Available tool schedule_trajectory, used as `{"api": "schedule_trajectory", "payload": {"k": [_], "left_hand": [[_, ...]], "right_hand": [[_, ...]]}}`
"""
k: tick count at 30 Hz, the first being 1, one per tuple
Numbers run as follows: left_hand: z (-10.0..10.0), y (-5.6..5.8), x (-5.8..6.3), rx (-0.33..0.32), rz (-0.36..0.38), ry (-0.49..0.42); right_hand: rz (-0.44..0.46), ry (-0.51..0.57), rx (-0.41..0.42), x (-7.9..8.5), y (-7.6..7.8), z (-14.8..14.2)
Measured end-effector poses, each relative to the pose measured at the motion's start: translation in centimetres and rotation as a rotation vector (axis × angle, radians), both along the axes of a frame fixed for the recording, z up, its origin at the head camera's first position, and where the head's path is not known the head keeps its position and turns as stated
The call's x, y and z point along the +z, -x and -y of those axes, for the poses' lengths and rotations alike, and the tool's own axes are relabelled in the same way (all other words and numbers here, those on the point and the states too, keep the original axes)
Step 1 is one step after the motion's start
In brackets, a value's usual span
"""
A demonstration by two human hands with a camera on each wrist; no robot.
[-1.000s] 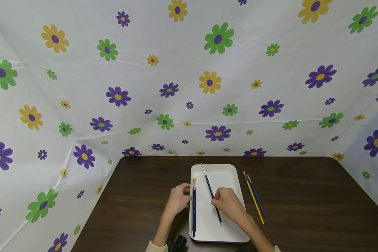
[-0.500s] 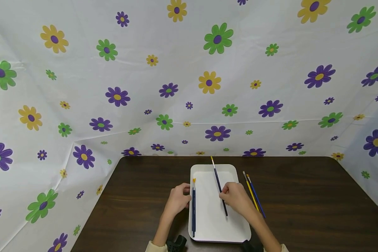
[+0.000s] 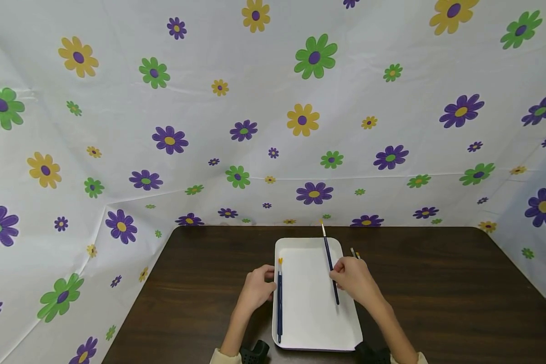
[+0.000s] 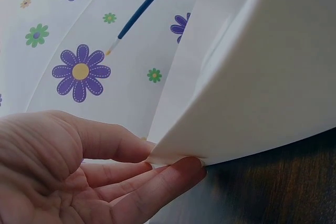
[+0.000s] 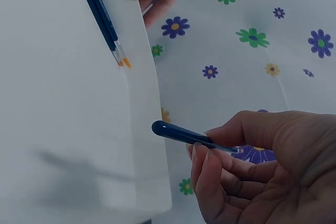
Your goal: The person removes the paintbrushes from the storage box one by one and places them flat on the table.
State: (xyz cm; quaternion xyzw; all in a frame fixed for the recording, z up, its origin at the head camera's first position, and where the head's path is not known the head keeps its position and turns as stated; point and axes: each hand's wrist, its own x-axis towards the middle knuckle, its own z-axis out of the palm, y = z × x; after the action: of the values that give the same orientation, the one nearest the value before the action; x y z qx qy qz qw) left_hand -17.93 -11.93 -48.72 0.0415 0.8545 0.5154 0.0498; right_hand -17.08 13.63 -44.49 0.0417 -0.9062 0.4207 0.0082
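My right hand [image 3: 356, 279] pinches a dark blue paintbrush [image 3: 328, 253] between thumb and fingers, bristles pointing away, above the right side of a white tray [image 3: 305, 323]. In the right wrist view the rounded handle end [image 5: 173, 131] sticks out past the fingertips. On the tray's left rim, my left hand [image 3: 257, 289] grips the edge; the left wrist view shows thumb and fingers pinching the tray wall [image 4: 210, 124]. Two dark blue paintbrushes [image 3: 280, 303] with orange bristles lie side by side along the tray's left inner side.
Right of the tray, the tips of two more brushes [image 3: 355, 254] show behind my right hand; their handles are hidden. A dark brown wooden table [image 3: 437, 303] carries everything. A flower-patterned white sheet [image 3: 273, 101] hangs behind it. Dark wrist devices [image 3: 255, 352] sit near the front edge.
My right hand has moved rightward and slightly away with the paintbrush, from the tray's middle to its right side. It now covers most of the yellow and blue brushes. My left hand stays put.
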Motion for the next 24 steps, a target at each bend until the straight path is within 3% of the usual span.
{"api": "schedule_trajectory", "payload": {"k": [24], "left_hand": [[-0.1, 0.0, 0.1, 0.011, 0.011, -0.007]], "right_hand": [[0.067, -0.035, 0.016, 0.9, 0.5, -4.3]]}}
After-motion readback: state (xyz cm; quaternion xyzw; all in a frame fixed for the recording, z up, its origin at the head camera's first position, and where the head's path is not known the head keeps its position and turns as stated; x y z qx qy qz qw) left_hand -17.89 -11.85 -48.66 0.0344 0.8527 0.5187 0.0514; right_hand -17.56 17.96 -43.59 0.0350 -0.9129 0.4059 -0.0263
